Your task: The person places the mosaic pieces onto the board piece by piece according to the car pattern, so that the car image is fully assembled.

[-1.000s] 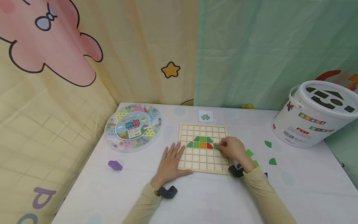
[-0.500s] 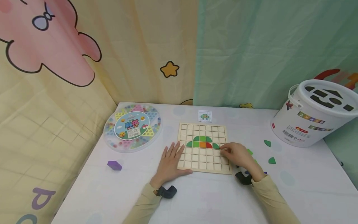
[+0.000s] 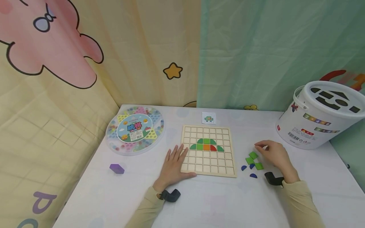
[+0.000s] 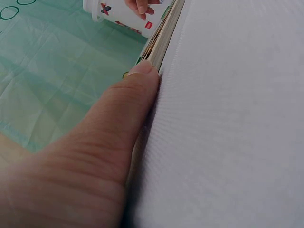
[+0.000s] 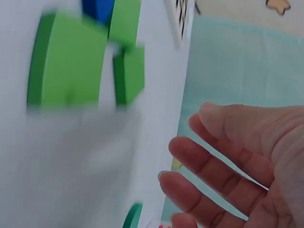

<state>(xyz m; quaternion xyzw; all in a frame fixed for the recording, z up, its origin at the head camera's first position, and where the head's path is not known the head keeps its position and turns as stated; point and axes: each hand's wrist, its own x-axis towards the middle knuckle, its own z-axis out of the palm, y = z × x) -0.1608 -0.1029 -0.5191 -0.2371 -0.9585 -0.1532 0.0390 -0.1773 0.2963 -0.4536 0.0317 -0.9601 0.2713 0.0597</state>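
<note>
A wooden grid board [image 3: 207,162] lies on the table with green pieces, an orange square [image 3: 206,147] and a red rounded piece [image 3: 213,148] set in its cells. My left hand [image 3: 172,165] rests with spread fingers at the board's left front corner; in the left wrist view its thumb [image 4: 118,109] lies along the board's edge. Off the board's right side, my right hand [image 3: 274,155] hovers beside several light green squares [image 3: 252,155] and dark blue half-round pieces [image 3: 253,175]. Its fingers are loosely bent, with nothing between them in the right wrist view [image 5: 237,156].
A small pattern card [image 3: 209,118] lies behind the board. To the left are a round Chinese checkers box [image 3: 135,129] and a purple block [image 3: 117,168]. A white bucket [image 3: 316,117] with shaped holes in its lid stands at the back right.
My right hand has let go of a green quarter-round piece in a board cell and moved right, uncovering the green squares and blue pieces. The left hand has stayed put.
</note>
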